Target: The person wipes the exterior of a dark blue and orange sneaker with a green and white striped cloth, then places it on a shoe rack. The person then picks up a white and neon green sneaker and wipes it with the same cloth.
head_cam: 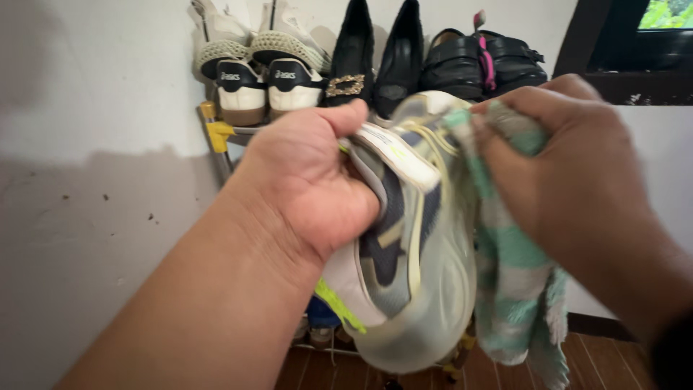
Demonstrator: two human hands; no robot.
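Observation:
My left hand [310,177] grips a pale grey and cream sports shoe [411,253] with dark blue panels and a neon yellow stripe, held sole-outward in front of me. My right hand [570,166] is closed on a green and white striped cloth [516,289], pressing it against the shoe's right side near the top. The loose end of the cloth hangs down below my right hand.
A metal shoe rack [216,133] stands against the white wall behind. Its top shelf carries white trainers [263,83], black heeled pumps with a gold buckle [372,58] and black strapped shoes [484,61]. Wooden floor [613,361] shows at the bottom right, a dark window frame [628,43] at the top right.

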